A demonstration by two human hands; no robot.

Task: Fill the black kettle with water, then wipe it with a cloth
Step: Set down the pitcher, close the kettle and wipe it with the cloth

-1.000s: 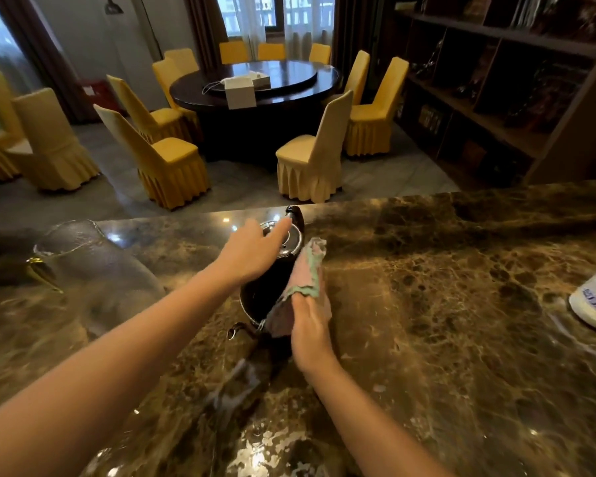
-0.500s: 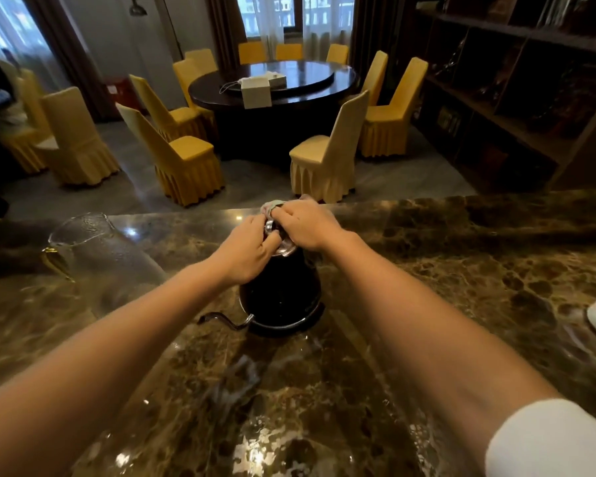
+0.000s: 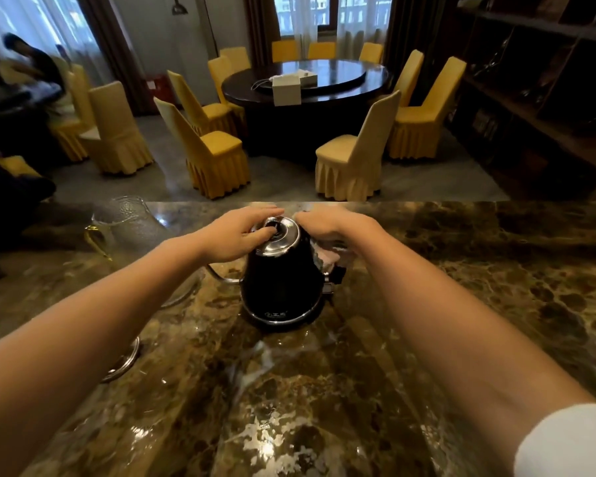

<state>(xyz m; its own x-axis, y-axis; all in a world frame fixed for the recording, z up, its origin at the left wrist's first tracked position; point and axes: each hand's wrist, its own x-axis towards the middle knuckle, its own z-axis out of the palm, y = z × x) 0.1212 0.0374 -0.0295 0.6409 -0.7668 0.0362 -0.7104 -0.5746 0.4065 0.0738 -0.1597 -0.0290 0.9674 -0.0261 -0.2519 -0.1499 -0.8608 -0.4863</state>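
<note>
The black kettle [image 3: 280, 280] stands upright on the brown marble counter [image 3: 461, 304], its thin spout pointing left and its chrome lid on top. My left hand [image 3: 236, 232] rests on the lid's left side, fingers curled over the knob. My right hand [image 3: 331, 225] is behind the kettle's upper right side and presses a pale cloth [image 3: 327, 256] against the handle area. Most of the cloth is hidden under the hand.
A clear glass pitcher [image 3: 128, 225] stands on the counter left of the kettle, partly behind my left forearm. Water is spilled on the counter in front of the kettle. Beyond the counter are a round dark table and yellow covered chairs.
My right hand with the cloth went from the kettle's near side up to the lid, then down behind its right side. My left hand stayed on the lid. The camera tilted.
</note>
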